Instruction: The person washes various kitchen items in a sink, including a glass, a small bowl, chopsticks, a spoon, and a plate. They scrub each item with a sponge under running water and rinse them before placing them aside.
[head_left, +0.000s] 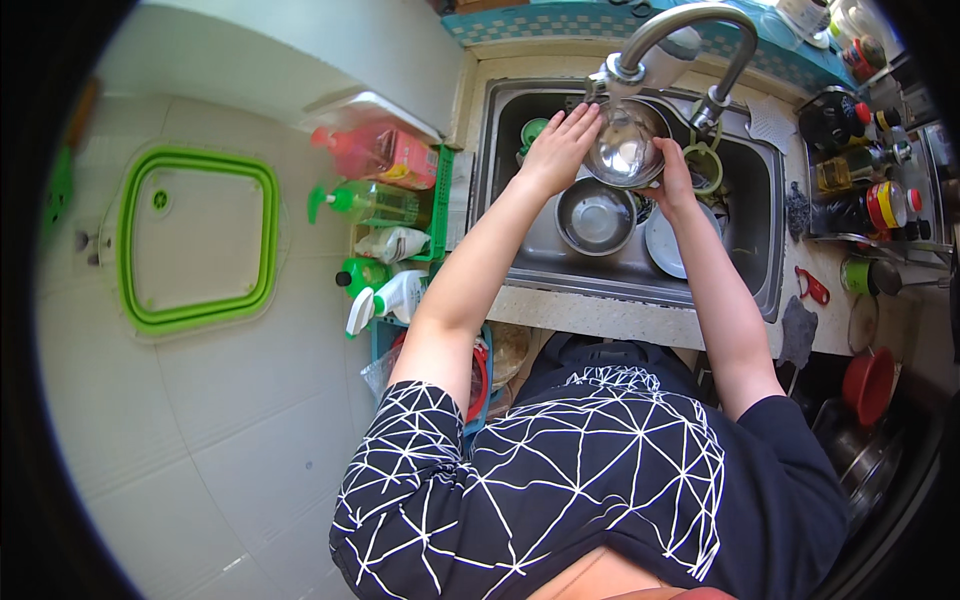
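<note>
Under the faucet (616, 69), a shiny metal bowl (626, 150) is tilted over the sink (540, 262), and water appears to run into it. My right hand (673, 176) grips the bowl's right edge, thumb and fingers around the rim. Against the left rim lies my left hand (562, 146), its fingers extended and close together; whether it grips is unclear. Just below stands a second metal bowl (596, 216). A pale plate (675, 240) lies partly beneath my right wrist. A light green strainer or basket (703, 169) is to the right of my right hand.
At the left, soap and spray bottles (401, 296) stand by a green basket (442, 202). Sauce bottles (870, 206) fill a rack on the right. A red peeler (812, 286) and a grey cloth (797, 330) lie on the counter. The curved spout (739, 52) arches over the sink.
</note>
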